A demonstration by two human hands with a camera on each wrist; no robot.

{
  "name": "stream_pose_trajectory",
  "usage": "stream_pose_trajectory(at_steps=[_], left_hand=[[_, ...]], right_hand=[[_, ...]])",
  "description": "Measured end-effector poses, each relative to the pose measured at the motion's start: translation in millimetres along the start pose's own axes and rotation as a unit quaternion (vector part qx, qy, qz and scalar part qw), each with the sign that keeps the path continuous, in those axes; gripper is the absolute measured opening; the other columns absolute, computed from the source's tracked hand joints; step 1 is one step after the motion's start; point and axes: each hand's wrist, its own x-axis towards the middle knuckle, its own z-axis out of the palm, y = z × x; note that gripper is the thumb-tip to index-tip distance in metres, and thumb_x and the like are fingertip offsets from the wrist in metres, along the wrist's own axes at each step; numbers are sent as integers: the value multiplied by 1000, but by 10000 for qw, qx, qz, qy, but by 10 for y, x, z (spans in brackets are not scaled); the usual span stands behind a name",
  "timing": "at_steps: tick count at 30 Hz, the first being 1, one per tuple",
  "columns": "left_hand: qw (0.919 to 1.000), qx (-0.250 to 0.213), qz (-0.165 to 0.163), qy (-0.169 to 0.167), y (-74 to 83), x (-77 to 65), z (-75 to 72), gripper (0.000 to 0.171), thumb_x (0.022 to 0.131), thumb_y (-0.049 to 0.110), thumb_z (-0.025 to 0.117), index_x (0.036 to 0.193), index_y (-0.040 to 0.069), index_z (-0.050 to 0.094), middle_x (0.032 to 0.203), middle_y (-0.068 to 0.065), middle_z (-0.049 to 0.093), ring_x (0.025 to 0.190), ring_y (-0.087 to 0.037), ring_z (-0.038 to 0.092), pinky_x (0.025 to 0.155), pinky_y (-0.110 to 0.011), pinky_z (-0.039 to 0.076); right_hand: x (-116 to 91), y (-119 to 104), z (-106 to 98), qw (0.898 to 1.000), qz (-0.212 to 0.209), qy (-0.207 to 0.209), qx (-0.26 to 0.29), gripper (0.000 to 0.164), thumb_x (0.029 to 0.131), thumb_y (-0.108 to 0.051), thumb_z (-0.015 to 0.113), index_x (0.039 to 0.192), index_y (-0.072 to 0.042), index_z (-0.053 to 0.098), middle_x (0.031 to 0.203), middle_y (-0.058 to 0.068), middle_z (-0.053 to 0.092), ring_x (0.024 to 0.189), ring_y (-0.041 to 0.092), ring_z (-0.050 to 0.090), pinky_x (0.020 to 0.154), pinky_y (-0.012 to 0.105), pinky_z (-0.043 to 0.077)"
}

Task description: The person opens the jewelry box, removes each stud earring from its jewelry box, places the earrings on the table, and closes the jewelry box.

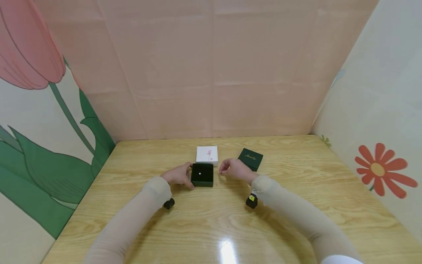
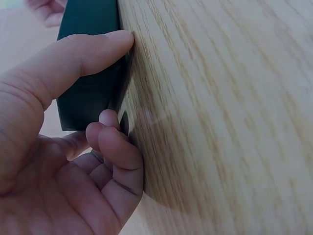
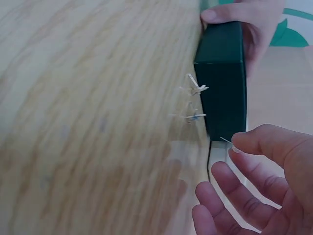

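My left hand (image 1: 179,174) grips the left side of a dark green jewelry box (image 1: 202,183), thumb along its front wall. The box stands lidless on the table; a single small white pearl stud (image 1: 199,173) sits in its black insert. To the right of the box, my right hand (image 1: 236,170) pinches a small earring (image 3: 235,149) between thumb and index finger, its thin pin pointing out toward the box. The other fingers are loosely bent. Two small metallic earrings, one nearer the box's front (image 3: 197,89) and another (image 3: 195,116), lie on the table beside its right wall.
Behind the box is a white box (image 1: 206,154) with a pink print. The dark green lid (image 1: 251,158) with gold lettering lies beyond my right hand. The wooden table (image 1: 204,227) meets a pink wall at the back.
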Motion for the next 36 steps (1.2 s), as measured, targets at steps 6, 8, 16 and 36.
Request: stream_pose_trajectory(at_steps=[6,8,16,36], left_hand=[[10000,-15,-24,7,17,-12,2,93,69,3,84,145,6,30,79,-7,54,60,-16,46,55,-29,39],[10000,-19,-19,11,17,-10,1,92,69,2,84,144,6,31,79,-7,54,61,-16,46,55,-29,40],[10000,-18,-4,-15,-12,11,1,90,69,3,84,143,7,32,79,-7,54,60,-15,46,55,-28,40],[9999,-81,-90,-54,7,-18,-13,95,71,4,83,148,8,26,79,-6,53,59,-15,44,55,-29,39]], right_hand=[[-15,-22,21,9998,138,-133,-108,5,88,-14,70,87,-9,68,83,-2,66,74,13,53,68,26,44],[-2,-12,36,9997,150,-142,-120,6,88,-15,70,87,-9,68,83,-2,66,75,13,54,69,26,45],[28,26,71,9996,114,-227,-140,4,88,-13,70,87,-10,68,83,-2,66,75,14,55,69,27,46],[25,-18,86,9986,237,-381,-285,4,88,-8,69,90,-9,67,83,-1,64,76,14,54,69,26,46]])
